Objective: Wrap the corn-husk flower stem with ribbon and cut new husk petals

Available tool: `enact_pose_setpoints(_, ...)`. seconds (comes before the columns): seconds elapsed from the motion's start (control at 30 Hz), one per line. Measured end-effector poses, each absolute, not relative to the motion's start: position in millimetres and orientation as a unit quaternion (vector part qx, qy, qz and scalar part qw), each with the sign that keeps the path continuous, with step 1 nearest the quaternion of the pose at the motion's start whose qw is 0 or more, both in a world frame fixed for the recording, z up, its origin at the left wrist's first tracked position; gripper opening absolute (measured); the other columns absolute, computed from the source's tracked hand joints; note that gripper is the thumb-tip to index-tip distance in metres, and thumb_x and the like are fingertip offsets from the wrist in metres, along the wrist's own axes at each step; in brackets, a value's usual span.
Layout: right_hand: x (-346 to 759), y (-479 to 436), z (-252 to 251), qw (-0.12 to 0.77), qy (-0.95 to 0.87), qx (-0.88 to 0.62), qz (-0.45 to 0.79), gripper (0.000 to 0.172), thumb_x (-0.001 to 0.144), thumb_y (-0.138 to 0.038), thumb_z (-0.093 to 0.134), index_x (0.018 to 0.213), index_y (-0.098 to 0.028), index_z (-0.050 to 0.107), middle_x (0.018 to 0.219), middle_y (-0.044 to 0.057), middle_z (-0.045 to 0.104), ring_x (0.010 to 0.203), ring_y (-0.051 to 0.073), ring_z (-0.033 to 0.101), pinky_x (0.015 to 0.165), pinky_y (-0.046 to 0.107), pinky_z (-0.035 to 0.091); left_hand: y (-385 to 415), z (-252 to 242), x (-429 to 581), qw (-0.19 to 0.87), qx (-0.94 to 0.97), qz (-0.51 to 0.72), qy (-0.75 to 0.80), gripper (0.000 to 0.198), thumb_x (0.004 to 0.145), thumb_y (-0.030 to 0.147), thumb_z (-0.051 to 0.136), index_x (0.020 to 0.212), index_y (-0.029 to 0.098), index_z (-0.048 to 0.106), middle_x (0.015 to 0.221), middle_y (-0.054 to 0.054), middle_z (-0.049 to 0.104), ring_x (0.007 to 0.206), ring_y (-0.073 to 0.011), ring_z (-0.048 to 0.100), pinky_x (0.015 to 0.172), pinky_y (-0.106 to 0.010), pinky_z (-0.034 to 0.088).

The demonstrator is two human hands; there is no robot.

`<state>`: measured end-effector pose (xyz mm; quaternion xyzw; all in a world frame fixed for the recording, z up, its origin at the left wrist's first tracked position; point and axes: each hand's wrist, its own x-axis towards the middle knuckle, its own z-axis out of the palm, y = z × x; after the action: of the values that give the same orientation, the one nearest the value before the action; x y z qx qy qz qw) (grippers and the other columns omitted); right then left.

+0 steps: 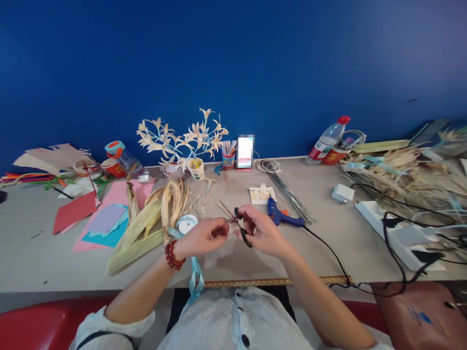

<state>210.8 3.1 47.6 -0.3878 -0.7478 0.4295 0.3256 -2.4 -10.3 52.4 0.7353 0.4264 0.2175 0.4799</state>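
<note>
My right hand point(265, 232) grips a pair of scissors point(247, 238) by the black handle loops, over the middle of the table. Close to the blades, my left hand point(205, 236) is closed in a pinch; whatever is between its fingertips is too small to make out. Beside the left wrist lies a roll of light blue ribbon point(188, 223), and a loose length of ribbon point(196, 276) hangs over the table's front edge. Dried corn husks point(143, 232) are spread to the left. A blue glue gun point(283, 216) rests just beyond my right hand.
Pale husk flowers stand in a paper cup point(196, 169) at the back. Left are coloured paper sheets point(105, 219). Wires point(294, 197), a plastic bottle point(326, 145), a white power strip point(386, 236) with black cables and a husk pile point(397, 167) occupy the right.
</note>
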Motion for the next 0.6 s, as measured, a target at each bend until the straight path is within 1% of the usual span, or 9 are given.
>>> enact_pose_setpoints(0.07, 207, 7, 47, 0.319, -0.748, -0.382, 0.440, 0.025, 0.072, -0.017, 0.067, 0.090, -0.022, 0.051, 0.053, -0.010, 0.038, 0.048, 0.009, 0.035, 0.047, 0.020, 0.027, -11, 58, -4, 0.446, 0.757, 0.216, 0.425, 0.007, 0.075, 0.014, 0.050, 0.076, 0.019, 0.055, 0.069, 0.002, 0.055, 0.062, -0.0122, 0.049, 0.055, -0.022, 0.037)
enact_pose_setpoints(0.1, 206, 8, 46, 0.316, -0.742, -0.378, 0.455, 0.022, 0.072, -0.017, 0.066, 0.088, -0.022, 0.050, 0.054, -0.009, 0.039, 0.048, 0.008, 0.034, 0.046, 0.020, 0.026, -11, 61, -5, 0.440, 0.762, 0.216, 0.424, 0.008, 0.074, 0.013, 0.050, 0.075, 0.019, 0.055, 0.069, 0.002, 0.056, 0.062, -0.0125, 0.050, 0.055, -0.022, 0.037)
enact_pose_setpoints(0.17, 205, 8, 44, 0.319, -0.714, -0.371, 0.500, 0.021, 0.074, -0.019, 0.065, 0.084, -0.022, 0.048, 0.060, -0.007, 0.049, 0.047, 0.006, 0.033, 0.044, 0.019, 0.026, -11, 65, -7, 0.432, 0.768, 0.216, 0.421, 0.009, 0.072, 0.011, 0.050, 0.074, 0.019, 0.054, 0.068, 0.002, 0.057, 0.062, -0.0130, 0.051, 0.056, -0.022, 0.037)
enact_pose_setpoints(0.23, 204, 6, 43, 0.326, -0.670, -0.367, 0.557, 0.025, 0.074, -0.021, 0.066, 0.081, -0.021, 0.043, 0.073, -0.004, 0.059, 0.046, 0.004, 0.035, 0.043, 0.018, 0.028, -11, 69, -9, 0.421, 0.775, 0.219, 0.418, 0.010, 0.072, 0.011, 0.051, 0.074, 0.019, 0.055, 0.068, 0.002, 0.056, 0.063, -0.0130, 0.051, 0.055, -0.022, 0.037)
enact_pose_setpoints(0.3, 202, 4, 43, 0.330, -0.621, -0.366, 0.610, 0.030, 0.073, -0.024, 0.067, 0.080, -0.022, 0.038, 0.083, -0.001, 0.063, 0.046, 0.003, 0.038, 0.041, 0.016, 0.030, -10, 72, -11, 0.420, 0.776, 0.224, 0.414, 0.009, 0.073, 0.011, 0.051, 0.074, 0.019, 0.056, 0.068, 0.002, 0.054, 0.064, -0.0128, 0.049, 0.056, -0.022, 0.037)
enact_pose_setpoints(0.33, 202, 3, 43, 0.330, -0.601, -0.367, 0.629, 0.031, 0.072, -0.025, 0.067, 0.080, -0.022, 0.037, 0.084, -0.001, 0.062, 0.046, 0.004, 0.039, 0.039, 0.016, 0.030, -9, 72, -11, 0.430, 0.770, 0.228, 0.413, 0.009, 0.074, 0.011, 0.052, 0.074, 0.019, 0.056, 0.069, 0.002, 0.054, 0.064, -0.0127, 0.049, 0.057, -0.022, 0.037)
enact_pose_setpoints(0.43, 202, 2, 43, 0.340, -0.569, -0.367, 0.653, 0.032, 0.069, -0.023, 0.067, 0.080, -0.023, 0.038, 0.081, -0.003, 0.059, 0.046, 0.004, 0.041, 0.036, 0.015, 0.030, -7, 70, -12, 0.520, 0.707, 0.260, 0.401, 0.005, 0.079, 0.014, 0.053, 0.080, 0.017, 0.057, 0.074, 0.001, 0.055, 0.067, -0.0129, 0.053, 0.060, -0.023, 0.041)
enact_pose_setpoints(0.5, 203, 0, 43, 0.360, -0.568, -0.368, 0.642, 0.032, 0.068, -0.021, 0.068, 0.081, -0.023, 0.039, 0.080, -0.004, 0.058, 0.048, 0.004, 0.041, 0.039, 0.016, 0.032, -6, 64, -10, 0.594, 0.625, 0.325, 0.389, 0.005, 0.081, 0.018, 0.057, 0.085, 0.017, 0.058, 0.079, 0.000, 0.055, 0.069, -0.0130, 0.056, 0.064, -0.024, 0.044)
enact_pose_setpoints(0.6, 202, -2, 41, 0.392, -0.575, -0.377, 0.611, 0.032, 0.069, -0.021, 0.071, 0.081, -0.022, 0.041, 0.081, -0.003, 0.058, 0.052, 0.005, 0.044, 0.046, 0.017, 0.034, -9, 51, 0, 0.673, 0.461, 0.464, 0.346, 0.020, 0.080, 0.027, 0.065, 0.097, 0.018, 0.058, 0.084, -0.001, 0.054, 0.070, -0.0120, 0.056, 0.071, -0.028, 0.048)
